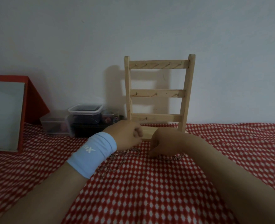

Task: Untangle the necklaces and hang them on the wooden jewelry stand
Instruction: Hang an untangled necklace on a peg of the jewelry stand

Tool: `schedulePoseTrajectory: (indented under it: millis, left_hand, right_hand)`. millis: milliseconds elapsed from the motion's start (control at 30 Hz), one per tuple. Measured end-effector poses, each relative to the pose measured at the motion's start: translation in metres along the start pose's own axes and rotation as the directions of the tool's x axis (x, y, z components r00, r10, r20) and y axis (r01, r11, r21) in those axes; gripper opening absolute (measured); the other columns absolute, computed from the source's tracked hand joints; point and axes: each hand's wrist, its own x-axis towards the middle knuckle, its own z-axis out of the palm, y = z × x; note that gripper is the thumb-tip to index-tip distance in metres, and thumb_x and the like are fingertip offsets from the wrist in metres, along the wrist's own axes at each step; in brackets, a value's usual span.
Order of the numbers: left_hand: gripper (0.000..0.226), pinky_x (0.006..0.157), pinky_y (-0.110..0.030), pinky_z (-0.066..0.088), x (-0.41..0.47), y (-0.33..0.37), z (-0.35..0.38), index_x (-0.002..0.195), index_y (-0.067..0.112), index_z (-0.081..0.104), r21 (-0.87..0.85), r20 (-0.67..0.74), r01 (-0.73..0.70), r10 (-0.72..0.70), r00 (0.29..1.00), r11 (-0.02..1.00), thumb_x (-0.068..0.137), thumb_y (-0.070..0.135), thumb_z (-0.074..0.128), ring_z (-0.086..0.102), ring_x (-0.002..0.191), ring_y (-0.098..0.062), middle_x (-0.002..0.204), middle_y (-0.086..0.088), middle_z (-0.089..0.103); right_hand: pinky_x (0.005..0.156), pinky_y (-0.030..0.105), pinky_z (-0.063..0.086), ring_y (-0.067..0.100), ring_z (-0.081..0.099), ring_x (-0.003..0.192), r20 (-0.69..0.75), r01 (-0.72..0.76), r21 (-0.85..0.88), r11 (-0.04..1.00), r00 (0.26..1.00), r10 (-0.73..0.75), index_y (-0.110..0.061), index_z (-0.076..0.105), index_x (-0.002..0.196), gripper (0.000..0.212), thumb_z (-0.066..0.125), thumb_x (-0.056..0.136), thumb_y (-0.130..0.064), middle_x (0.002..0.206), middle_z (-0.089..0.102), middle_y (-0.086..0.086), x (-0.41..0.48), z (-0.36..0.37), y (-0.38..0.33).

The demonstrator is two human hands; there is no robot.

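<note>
The wooden jewelry stand [158, 92] leans upright against the wall, and its three hooked rails are bare. Thin tangled necklaces [120, 159] lie on the red dotted cloth in front of its base, with another stretch of chain [178, 156] showing to the right. My left hand [127, 135], with a light blue wristband, hovers over the tangle with curled fingers; whether it holds a chain is hidden. My right hand [159, 143] points down and its fingertips pinch the chain at the cloth.
Clear plastic boxes [85, 117] of small items stand left of the stand by the wall. A red-framed board [12, 110] leans at the far left. The red-and-white dotted cloth [141, 191] covers the whole surface.
</note>
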Motion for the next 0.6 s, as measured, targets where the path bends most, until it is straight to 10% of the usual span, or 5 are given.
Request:
schedulePoseTrajectory:
  millis: [167,333,500,600]
  left_hand:
    - [0.068,0.103,-0.037,0.048,0.012,-0.006,0.024,0.136,0.021,0.048,-0.684,0.070,0.049,-0.001,0.998,0.728,0.075,0.021,0.080,0.065,0.108,-0.013,0.119,0.002,0.066]
    - [0.027,0.103,-0.041,0.047,0.011,0.013,0.038,0.117,0.009,0.062,-0.977,0.019,0.009,0.041,0.999,0.214,0.090,0.006,0.064,0.064,0.113,-0.024,0.118,-0.011,0.069]
    - [0.018,0.078,-0.027,0.055,0.006,0.013,0.030,0.101,0.009,0.070,-0.975,0.077,0.065,0.047,0.996,0.212,0.097,0.013,0.053,0.067,0.081,-0.017,0.093,-0.004,0.074]
    - [0.022,0.069,-0.023,0.044,0.005,0.004,0.028,0.096,0.006,0.070,-0.960,0.113,0.099,0.041,0.993,0.264,0.099,0.017,0.051,0.052,0.064,-0.011,0.069,0.002,0.060]
  right_hand:
    - [0.073,0.023,0.051,0.011,0.068,0.082,-0.136,0.087,0.472,0.877,0.990,-0.025,-0.024,0.069,0.091,0.026,0.051,0.104,-0.037,0.088,0.071,-0.003,-0.008,-0.012,0.002]
    - [0.056,0.014,0.047,0.000,0.061,0.061,-0.360,0.273,0.805,0.527,0.930,0.067,-0.016,0.069,0.087,0.027,0.052,0.106,-0.025,0.070,0.068,-0.008,-0.016,-0.024,-0.003]
    - [0.045,0.022,0.037,0.012,0.048,0.053,-0.350,0.325,0.933,0.157,0.919,0.183,-0.012,0.061,0.099,0.019,0.051,0.106,-0.026,0.078,0.063,0.000,-0.014,-0.031,0.003]
    - [0.043,0.022,0.031,0.011,0.040,0.049,-0.328,0.310,0.944,0.111,0.918,0.222,-0.011,0.058,0.101,0.014,0.052,0.106,-0.023,0.073,0.056,0.000,-0.013,-0.033,0.009]
